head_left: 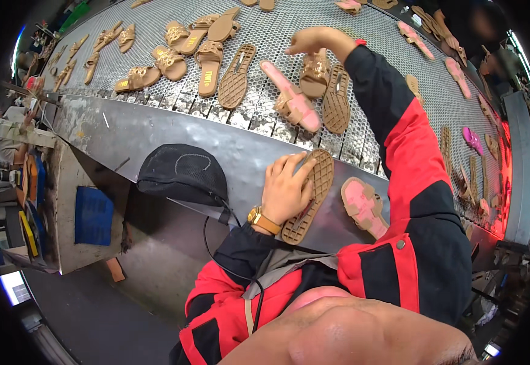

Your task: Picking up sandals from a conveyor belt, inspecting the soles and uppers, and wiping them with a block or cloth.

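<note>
Left fingers (pixel 304 171) on one upturned sandal (pixel 322 174), one pink-lined sandal (pixel 359 200) nearby.

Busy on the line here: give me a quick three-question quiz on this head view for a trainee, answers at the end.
1. Which hand touches the upturned brown sole over the metal ledge?
2. True or false: the black mesh item lies to the right of that sole.
3. What colour is the insole of the sandal just right of that sole? A: black; B: pink; C: blue.

Key:
1. The left hand.
2. False: it lies to the left.
3. B, pink.
</note>
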Tool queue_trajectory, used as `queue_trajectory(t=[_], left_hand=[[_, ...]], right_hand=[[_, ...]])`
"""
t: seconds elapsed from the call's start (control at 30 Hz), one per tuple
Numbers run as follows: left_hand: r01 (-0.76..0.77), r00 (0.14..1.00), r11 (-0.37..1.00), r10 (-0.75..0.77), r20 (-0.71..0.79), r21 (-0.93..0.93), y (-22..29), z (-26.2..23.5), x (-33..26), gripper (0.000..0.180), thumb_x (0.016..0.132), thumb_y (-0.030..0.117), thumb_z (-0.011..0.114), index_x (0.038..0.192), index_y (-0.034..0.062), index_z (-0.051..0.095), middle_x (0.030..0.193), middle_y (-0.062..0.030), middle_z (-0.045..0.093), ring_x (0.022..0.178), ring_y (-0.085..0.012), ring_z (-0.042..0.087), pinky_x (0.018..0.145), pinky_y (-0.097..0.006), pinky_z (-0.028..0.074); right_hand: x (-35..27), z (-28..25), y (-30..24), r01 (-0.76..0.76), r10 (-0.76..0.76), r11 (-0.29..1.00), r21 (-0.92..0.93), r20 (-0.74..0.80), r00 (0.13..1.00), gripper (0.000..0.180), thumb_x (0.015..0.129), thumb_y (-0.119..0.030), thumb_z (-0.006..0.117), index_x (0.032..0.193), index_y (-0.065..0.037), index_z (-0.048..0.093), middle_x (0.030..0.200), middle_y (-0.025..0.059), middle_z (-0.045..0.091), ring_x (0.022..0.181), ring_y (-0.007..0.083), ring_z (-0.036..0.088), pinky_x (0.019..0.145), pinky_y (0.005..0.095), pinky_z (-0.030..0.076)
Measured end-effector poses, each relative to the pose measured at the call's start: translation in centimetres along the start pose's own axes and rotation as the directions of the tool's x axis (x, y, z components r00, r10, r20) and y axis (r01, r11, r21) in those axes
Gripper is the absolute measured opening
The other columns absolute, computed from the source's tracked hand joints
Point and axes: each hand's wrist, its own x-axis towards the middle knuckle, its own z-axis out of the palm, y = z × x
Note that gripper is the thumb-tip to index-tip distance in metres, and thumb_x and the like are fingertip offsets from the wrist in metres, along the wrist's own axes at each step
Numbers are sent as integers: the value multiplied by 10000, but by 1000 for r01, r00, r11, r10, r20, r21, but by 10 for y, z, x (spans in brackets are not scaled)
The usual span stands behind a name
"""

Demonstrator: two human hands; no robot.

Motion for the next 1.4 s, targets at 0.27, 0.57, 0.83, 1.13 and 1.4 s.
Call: queue_trajectory(t=[0.27, 0.57, 0.83, 1.13, 1.4], left_hand=[[-53, 997, 998, 54, -51, 19, 2, 16, -10, 485, 791, 81, 644, 1273, 121, 687, 1348, -87, 625, 1269, -324, 541, 1033, -477, 424], [-60, 991, 994, 70, -110, 95, 7, 13, 13, 397, 791, 66, 629, 1183, 30, 680, 1204, -195, 636, 1170, -434, 546, 971, -535, 455], [102, 986, 988, -84, -146, 118, 14, 32, 29, 533, 900, 273, 748, 1389, 109, 615, 1312, -117, 623, 1277, -343, 514, 1124, -537, 353], [66, 991, 995, -56, -123, 73, 28, 47, 48, 437, 917, 272, 736, 1318, 114, 661, 1203, -86, 663, 1205, -290, 592, 1209, -535, 286], [63, 989, 998, -60, -138, 17, 30, 55, 49, 427, 877, 269, 774, 1259, 102, 680, 1161, -116, 668, 1189, -323, 587, 1128, -493, 362]], right_hand=[[5, 54, -165, 266, -389, 900, -345, -361, 848, 387, 871, -155, 699, 1245, -58, 674, 1123, 179, 751, 1061, 371, 730, 867, 493, 598], [-87, 100, -196, 327, -502, 854, -405, -475, 723, 298, 849, -166, 656, 1109, -54, 747, 1051, 202, 761, 1013, 391, 742, 798, 525, 589], [-358, 147, -47, 216, -231, 973, -85, -246, 941, 668, 854, -402, 774, 1350, -25, 533, 1162, 272, 646, 1050, 452, 665, 822, 513, 586], [-469, 251, -46, -93, 141, 987, 131, -438, 888, 1128, 784, -452, 854, 1602, 48, 259, 1515, 416, 393, 1337, 529, 510, 1025, 530, 515], [-444, 272, -57, -313, 315, 944, 108, -581, 750, 1107, 805, -558, 810, 1591, 40, 311, 1552, 423, 344, 1408, 564, 401, 1107, 656, 366]])
